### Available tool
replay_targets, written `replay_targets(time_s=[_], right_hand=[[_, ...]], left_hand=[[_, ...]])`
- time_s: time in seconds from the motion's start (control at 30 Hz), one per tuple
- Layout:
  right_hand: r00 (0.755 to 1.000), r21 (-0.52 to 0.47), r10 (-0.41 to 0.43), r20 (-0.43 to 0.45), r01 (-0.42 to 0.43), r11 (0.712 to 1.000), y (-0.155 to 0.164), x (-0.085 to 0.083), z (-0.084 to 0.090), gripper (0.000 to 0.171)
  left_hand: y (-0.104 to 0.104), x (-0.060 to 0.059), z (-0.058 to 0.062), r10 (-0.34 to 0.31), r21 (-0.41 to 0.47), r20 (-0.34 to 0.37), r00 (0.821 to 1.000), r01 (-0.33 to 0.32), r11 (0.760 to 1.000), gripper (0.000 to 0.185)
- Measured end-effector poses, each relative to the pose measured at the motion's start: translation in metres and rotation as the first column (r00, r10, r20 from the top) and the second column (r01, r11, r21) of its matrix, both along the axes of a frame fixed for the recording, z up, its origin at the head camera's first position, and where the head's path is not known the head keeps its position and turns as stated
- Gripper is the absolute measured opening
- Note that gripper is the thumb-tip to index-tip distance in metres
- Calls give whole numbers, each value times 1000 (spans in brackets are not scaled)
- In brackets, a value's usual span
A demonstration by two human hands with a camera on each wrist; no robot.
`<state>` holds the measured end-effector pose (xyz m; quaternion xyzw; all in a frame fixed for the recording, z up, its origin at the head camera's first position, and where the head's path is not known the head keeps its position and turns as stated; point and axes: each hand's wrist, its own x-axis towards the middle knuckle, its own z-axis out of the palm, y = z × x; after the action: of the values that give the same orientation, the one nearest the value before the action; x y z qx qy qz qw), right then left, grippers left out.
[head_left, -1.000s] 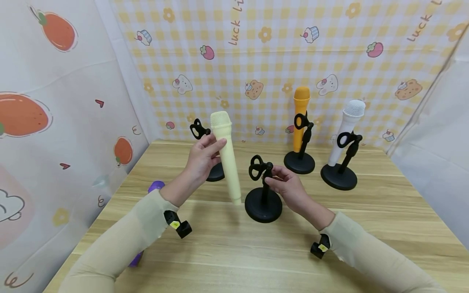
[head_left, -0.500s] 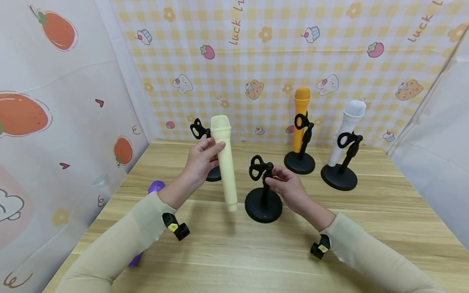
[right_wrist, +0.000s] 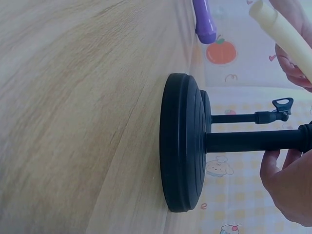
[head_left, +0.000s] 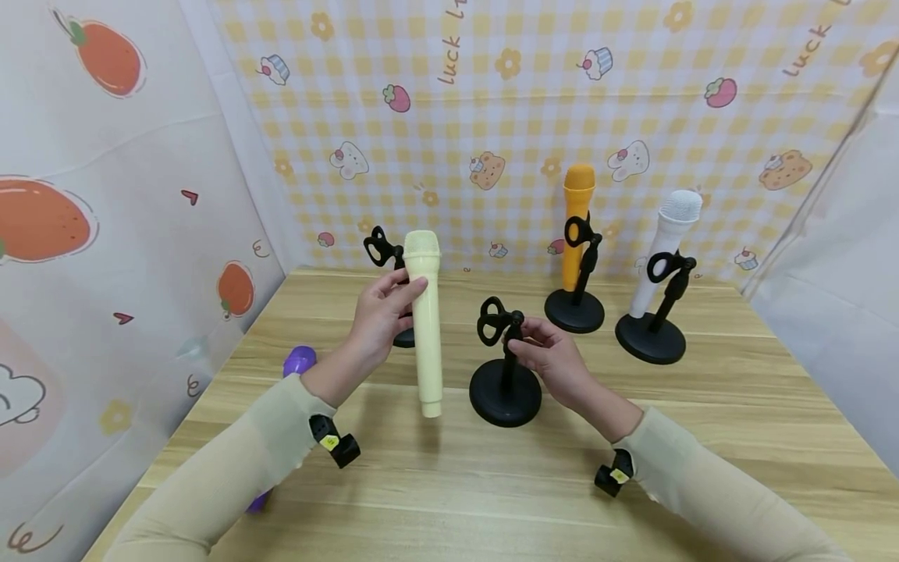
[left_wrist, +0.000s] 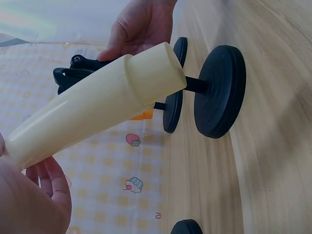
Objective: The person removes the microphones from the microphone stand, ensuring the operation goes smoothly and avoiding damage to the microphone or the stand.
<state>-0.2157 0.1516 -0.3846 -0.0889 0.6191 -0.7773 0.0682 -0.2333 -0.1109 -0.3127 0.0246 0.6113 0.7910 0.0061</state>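
Holding the pale cream plastic toy microphone upright in your left hand, you had its fingers curled round the upper barrel just below the head, with the butt end hanging clear above the light wooden bench. Just to its right stood the empty black stand with a round flat base and a clip on top; your right hand pinched its thin post below the clip, fingers wrapped round the rod, base flat on the bench. By my reading, you were at the step of bringing the microphone to that clip: carried, not yet seated. The next move would have called for lifting the butt end over the clip and steadying the post while you pressed the barrel in. Farther back, an orange microphone and a white microphone sat in their own black stands, another empty stand stood behind your left hand, and a purple microphone lay at the bench's left edge.
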Motion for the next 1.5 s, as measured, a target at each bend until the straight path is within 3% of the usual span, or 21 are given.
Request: replay_targets(time_s=[0.67,1.27,1.5], right_hand=[[1000,6,-2,23,2,1000,1,-1,0,20],[1000,-6,0,18,0,1000,1,-2,0,22],[1000,-4,6,4,-6,1000,1,-2,0,22]], left_hand=[[-9,3,-16,97,-103,26,995,-94,990,52],[-17,11,-29,118,-183,7,993,-115,976,51],[-20,13,-34,140,-203,37,989,-130,971,51]])
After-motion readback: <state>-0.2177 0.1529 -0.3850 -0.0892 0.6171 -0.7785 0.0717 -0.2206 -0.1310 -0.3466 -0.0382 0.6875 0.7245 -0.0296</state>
